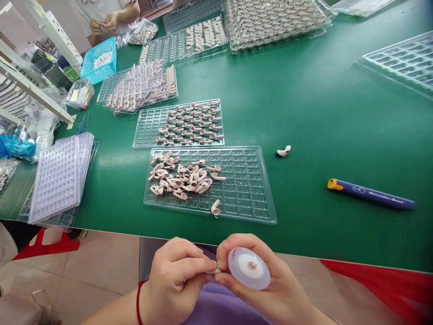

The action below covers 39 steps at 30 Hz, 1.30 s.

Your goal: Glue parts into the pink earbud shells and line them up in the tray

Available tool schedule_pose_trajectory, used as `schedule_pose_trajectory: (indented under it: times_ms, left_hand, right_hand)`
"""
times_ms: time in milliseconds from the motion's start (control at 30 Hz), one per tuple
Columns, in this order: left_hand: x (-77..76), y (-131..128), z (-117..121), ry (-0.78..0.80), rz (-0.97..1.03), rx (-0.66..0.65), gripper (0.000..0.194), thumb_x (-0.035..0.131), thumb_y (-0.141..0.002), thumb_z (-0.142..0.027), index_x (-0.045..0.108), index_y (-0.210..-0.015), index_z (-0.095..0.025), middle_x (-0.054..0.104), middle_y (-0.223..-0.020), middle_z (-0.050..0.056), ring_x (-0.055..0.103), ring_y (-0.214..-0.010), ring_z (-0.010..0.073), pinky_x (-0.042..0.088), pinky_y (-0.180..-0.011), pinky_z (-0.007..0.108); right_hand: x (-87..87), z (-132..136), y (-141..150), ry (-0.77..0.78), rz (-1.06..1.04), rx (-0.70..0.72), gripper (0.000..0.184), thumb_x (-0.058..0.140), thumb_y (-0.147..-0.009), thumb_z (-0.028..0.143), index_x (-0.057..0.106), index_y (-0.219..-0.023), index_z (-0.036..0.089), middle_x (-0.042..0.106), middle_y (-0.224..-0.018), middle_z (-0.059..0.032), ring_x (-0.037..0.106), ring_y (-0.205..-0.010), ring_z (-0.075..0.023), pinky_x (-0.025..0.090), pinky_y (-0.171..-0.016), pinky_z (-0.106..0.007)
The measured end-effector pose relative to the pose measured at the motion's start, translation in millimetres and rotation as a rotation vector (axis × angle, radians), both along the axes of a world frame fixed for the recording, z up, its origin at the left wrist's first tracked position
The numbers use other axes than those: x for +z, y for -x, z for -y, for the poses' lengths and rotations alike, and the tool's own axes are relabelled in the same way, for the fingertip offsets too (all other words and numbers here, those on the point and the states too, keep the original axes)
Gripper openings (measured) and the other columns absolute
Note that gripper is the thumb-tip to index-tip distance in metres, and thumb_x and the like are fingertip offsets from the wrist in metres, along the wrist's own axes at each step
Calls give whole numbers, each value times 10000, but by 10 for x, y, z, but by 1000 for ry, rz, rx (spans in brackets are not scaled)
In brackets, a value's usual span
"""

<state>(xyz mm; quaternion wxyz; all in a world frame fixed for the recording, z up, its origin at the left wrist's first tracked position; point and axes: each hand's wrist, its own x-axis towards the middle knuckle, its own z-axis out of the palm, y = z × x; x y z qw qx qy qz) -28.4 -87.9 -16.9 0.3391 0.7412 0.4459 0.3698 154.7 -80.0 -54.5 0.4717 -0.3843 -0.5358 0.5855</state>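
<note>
Close to my body, just off the table's front edge, both hands meet. My left hand (181,275) is closed in a pinch on a small pale piece (213,271), probably an earbud shell, mostly hidden by the fingers. In my right hand (267,275) is a round, translucent white plastic bottle (250,268), its flat end facing me; its fingertips and thumb touch the same pale piece. Beyond my hands, a clear tray (243,185) carries a loose heap of beige earbud shells (182,178). One single shell (215,207) lies near its front rim.
Behind stands another clear tray (149,128) with shells in rows. A lone shell (283,151) and a blue pen-shaped cutter (370,194) lie to the right. Stacked white trays (56,176) are at left, a blue basket (113,58) farther back. A co-worker's hands (104,23) work across the table.
</note>
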Motion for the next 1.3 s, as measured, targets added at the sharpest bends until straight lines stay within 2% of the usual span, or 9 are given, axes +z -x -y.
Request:
schedule_pose_trajectory:
  times_ms: [133,233,333,433,533,633,767,1100,1300]
  left_hand:
    - [-17,33,-16,-15,-34,15,149,670,-870,-139,726,-991,-207,714,-844,65,673,-772,173,568,-704,274]
    - [-60,117,-62,-132,-167,98,188,652,-865,-103,711,-1003,-216,699,-790,42,636,-732,168,544,-666,284]
    - [-134,225,-111,-294,-379,209,215,629,-871,-85,708,-1018,-221,695,-759,32,610,-703,169,522,-651,295]
    - [-217,303,-129,-332,-509,263,183,630,-881,-107,715,-1003,-215,693,-756,34,599,-697,169,513,-657,301]
    - [-266,322,-123,-308,-510,280,157,639,-885,-124,713,-992,-211,682,-754,31,582,-698,165,510,-656,300]
    - [-269,307,-118,-302,-478,280,165,642,-879,-105,704,-996,-204,670,-753,28,563,-696,161,504,-644,288]
    - [-257,293,-120,-289,-473,275,168,650,-868,-85,701,-984,-195,659,-742,27,550,-692,160,496,-647,286]
    - [-259,286,-125,-265,-471,270,161,646,-869,-80,701,-976,-187,657,-742,27,547,-696,160,491,-643,289]
    - [-265,282,-129,-278,-462,265,163,655,-865,-72,692,-982,-179,657,-744,28,543,-693,156,491,-632,286]
  right_hand:
    - [-65,42,-42,44,14,-3,317,743,-806,304,546,-1053,273,639,-836,-8,648,-645,-125,571,-563,-199]
    - [-136,82,-131,43,169,-27,395,656,-875,332,479,-1226,300,643,-981,-49,674,-738,-135,587,-632,-210]
    - [-201,95,-201,-70,353,-95,443,611,-891,317,437,-1297,293,662,-1022,-71,695,-768,-155,588,-636,-216]
    - [-236,80,-211,-224,457,-170,403,677,-836,307,516,-1206,302,688,-955,-41,685,-689,-160,573,-574,-224]
    - [-229,62,-196,-301,445,-140,356,663,-851,274,547,-1184,317,687,-970,-43,692,-750,-180,576,-611,-250]
    - [-206,56,-191,-361,409,-81,410,629,-866,192,527,-1242,320,662,-983,-60,681,-808,-185,563,-608,-247]
    - [-203,64,-186,-437,425,-52,509,618,-854,132,488,-1317,298,641,-947,-73,660,-767,-184,552,-585,-267]
    - [-220,59,-175,-448,451,-26,586,626,-829,99,479,-1355,312,662,-897,-62,658,-699,-187,555,-572,-291]
    - [-209,42,-182,-486,460,-47,506,621,-841,87,520,-1310,249,666,-914,-75,660,-731,-177,555,-585,-278]
